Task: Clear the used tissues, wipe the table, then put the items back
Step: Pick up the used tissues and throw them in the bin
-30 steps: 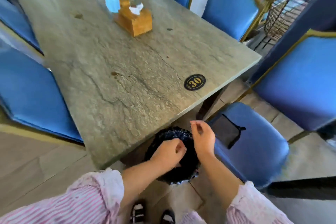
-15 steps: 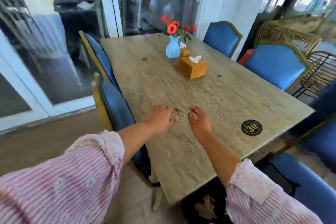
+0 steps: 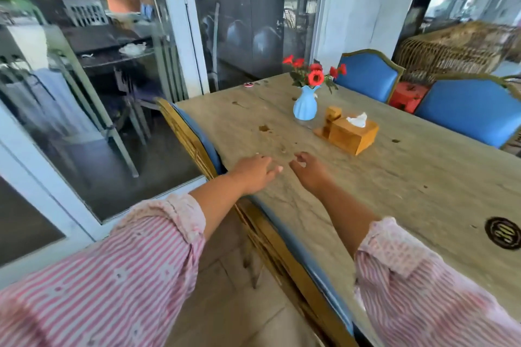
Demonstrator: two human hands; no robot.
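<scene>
The square honey-coloured wooden tissue box [image 3: 352, 136] stands on the table beyond the right hand [image 3: 308, 171] and off to its right. One crumpled white tissue [image 3: 357, 120] pokes up out of the slot in the box top. A smaller wooden block holder [image 3: 333, 113] stands touching the box's far side; what it holds cannot be made out. Just beyond that is the pale blue fluted ceramic vase [image 3: 305, 106], upright, holding red flowers [image 3: 315, 77] with green leaves.

The long table with a grey-beige veined stone top [image 3: 423, 177] lies under both hands. Its surface is dull, with dark spots and a brown smear [image 3: 264, 128] a little beyond the left hand [image 3: 255, 173]. A round black sticker with a gold 30 [image 3: 503, 232] sits near the table's edge, well to the right of the right hand.

The left hand reaches palm down over the table's left edge with its fingers straight and holds nothing. The right hand is just beside it and apart from it, with its fingers curled in towards the thumb. A pale speck shows at the fingertips, and whether it is pinched there cannot be told. Both arms wear rolled pink-and-white striped sleeves [image 3: 146, 256]. A blue padded chair with a gold frame [image 3: 197, 135] is pushed in just left of the left hand.
</scene>
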